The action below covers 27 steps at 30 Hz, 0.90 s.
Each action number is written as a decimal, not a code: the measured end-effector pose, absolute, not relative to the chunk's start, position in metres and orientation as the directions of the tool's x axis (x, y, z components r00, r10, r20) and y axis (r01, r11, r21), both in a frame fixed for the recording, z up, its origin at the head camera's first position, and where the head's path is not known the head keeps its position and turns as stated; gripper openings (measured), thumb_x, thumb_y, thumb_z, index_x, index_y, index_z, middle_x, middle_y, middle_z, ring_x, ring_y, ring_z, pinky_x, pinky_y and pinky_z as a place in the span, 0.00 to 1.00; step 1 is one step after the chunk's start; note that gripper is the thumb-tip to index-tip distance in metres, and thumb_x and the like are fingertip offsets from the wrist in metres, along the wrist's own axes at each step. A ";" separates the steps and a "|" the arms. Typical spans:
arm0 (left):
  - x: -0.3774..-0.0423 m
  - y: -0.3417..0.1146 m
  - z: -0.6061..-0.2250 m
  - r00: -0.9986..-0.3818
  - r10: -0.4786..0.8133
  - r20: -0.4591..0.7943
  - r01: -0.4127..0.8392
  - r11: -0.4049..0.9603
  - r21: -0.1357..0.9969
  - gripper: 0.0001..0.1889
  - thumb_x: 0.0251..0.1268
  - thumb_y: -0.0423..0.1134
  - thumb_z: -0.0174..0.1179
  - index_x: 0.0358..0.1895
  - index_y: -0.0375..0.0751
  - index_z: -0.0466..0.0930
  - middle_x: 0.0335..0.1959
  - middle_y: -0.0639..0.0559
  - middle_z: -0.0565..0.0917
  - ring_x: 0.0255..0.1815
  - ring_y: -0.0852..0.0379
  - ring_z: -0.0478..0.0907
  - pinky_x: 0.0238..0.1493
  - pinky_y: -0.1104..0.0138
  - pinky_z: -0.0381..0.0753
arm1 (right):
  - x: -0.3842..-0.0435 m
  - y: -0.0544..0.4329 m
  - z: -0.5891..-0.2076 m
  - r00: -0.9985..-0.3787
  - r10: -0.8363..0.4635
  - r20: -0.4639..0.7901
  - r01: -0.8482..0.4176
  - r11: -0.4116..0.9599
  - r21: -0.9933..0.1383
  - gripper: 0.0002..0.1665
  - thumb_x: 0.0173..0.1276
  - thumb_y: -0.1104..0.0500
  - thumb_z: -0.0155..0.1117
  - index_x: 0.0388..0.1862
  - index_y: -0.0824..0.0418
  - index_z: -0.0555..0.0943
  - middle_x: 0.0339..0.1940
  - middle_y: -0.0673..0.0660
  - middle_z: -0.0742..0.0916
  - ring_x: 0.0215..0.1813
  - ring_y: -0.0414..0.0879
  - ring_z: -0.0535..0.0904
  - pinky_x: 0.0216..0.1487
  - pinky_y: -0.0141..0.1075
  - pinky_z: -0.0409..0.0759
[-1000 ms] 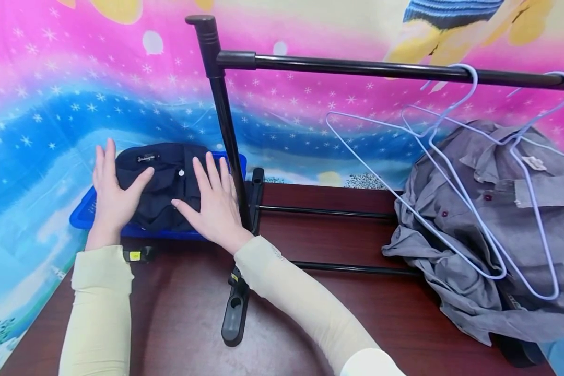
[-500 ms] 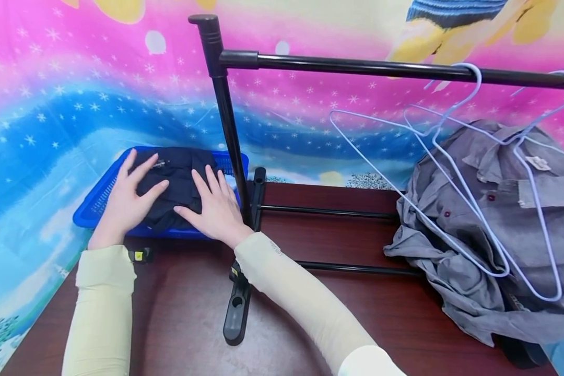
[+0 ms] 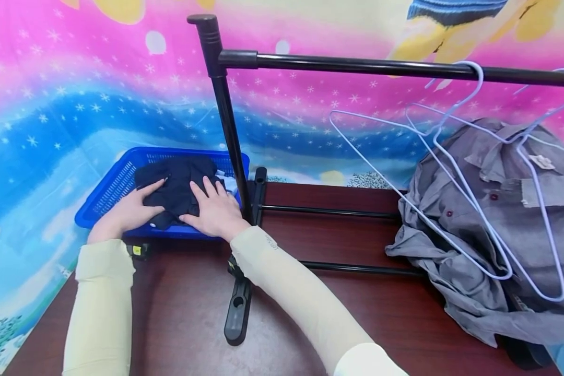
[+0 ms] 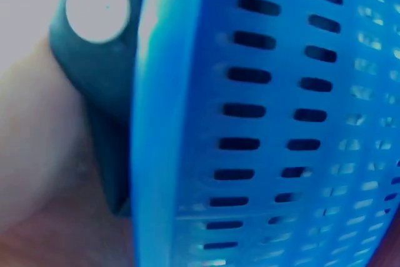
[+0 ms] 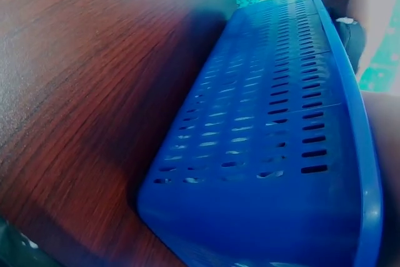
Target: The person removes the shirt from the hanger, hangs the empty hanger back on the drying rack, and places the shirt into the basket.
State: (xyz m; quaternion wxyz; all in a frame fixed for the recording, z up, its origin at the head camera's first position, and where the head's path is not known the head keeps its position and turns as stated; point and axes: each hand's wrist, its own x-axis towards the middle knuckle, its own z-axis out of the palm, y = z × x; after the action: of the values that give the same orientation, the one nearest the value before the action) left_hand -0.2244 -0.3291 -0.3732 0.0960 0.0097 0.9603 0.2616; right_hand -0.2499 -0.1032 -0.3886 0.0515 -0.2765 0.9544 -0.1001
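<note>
A dark navy garment (image 3: 178, 180) lies bunched in a blue plastic basket (image 3: 104, 189) at the left in the head view. My left hand (image 3: 130, 210) rests on the garment's left side, over the basket's front, fingers and thumb spread apart. On its right part lies my right hand (image 3: 213, 209), palm down with spread fingers. In the left wrist view, a white round button (image 4: 98, 9) shows on the dark cloth (image 4: 103, 70) hanging over the basket's rim (image 4: 165, 110). The right wrist view shows the basket's slotted side wall (image 5: 250, 110); the undersides of both hands are mostly hidden.
A black clothes rack (image 3: 228, 125) stands on the dark red table (image 3: 183, 303), its upright close by the right hand. Lilac hangers (image 3: 451, 156) hang from its bar. A crumpled grey shirt (image 3: 474, 224) lies at the right. Pale cloth (image 3: 228, 184) shows inside the basket.
The left hand has moved down and to the right over the garment, and the garment has sunk and bunched lower in the basket. The right hand has shifted slightly.
</note>
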 end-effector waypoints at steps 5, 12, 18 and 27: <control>-0.232 -0.327 -0.378 -0.978 0.016 -0.209 -0.084 0.884 0.460 0.41 0.72 0.37 0.57 0.83 0.47 0.47 0.76 0.21 0.50 0.73 0.18 0.47 0.66 0.28 0.51 | -0.251 -0.104 -0.388 -0.833 -0.549 -0.075 -0.527 0.827 -0.196 0.49 0.73 0.25 0.46 0.85 0.38 0.46 0.85 0.48 0.49 0.83 0.51 0.44 0.76 0.54 0.55; -0.235 -0.326 -0.380 -0.972 -0.027 -0.231 -0.130 0.888 0.441 0.41 0.70 0.37 0.57 0.83 0.49 0.49 0.76 0.19 0.47 0.71 0.16 0.48 0.65 0.27 0.53 | -0.250 -0.106 -0.387 -0.832 -0.535 -0.145 -0.514 0.843 -0.160 0.49 0.72 0.21 0.37 0.85 0.40 0.48 0.85 0.48 0.48 0.83 0.50 0.43 0.77 0.53 0.53; -0.230 -0.332 -0.377 -0.992 0.048 -0.117 -0.016 0.871 0.491 0.42 0.70 0.38 0.61 0.82 0.43 0.50 0.75 0.21 0.53 0.72 0.19 0.51 0.66 0.28 0.54 | -0.250 -0.107 -0.387 -0.837 -0.527 -0.146 -0.505 0.848 -0.161 0.51 0.72 0.22 0.38 0.86 0.44 0.46 0.85 0.51 0.48 0.83 0.52 0.44 0.77 0.52 0.54; -0.218 -0.330 -0.364 -0.998 0.032 0.051 0.057 0.776 0.629 0.55 0.68 0.45 0.68 0.84 0.50 0.33 0.82 0.32 0.42 0.77 0.25 0.44 0.66 0.28 0.51 | -0.243 -0.096 -0.383 -0.835 -0.550 0.018 -0.533 0.800 -0.274 0.53 0.74 0.27 0.50 0.86 0.49 0.44 0.85 0.54 0.48 0.83 0.50 0.39 0.78 0.48 0.50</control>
State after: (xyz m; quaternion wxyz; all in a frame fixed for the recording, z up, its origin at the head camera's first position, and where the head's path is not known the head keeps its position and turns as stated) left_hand -0.2183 -0.3304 -0.3641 -0.0185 0.0237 0.9421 0.3340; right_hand -0.2435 -0.0958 -0.3832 0.0311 -0.2856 0.9482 -0.1354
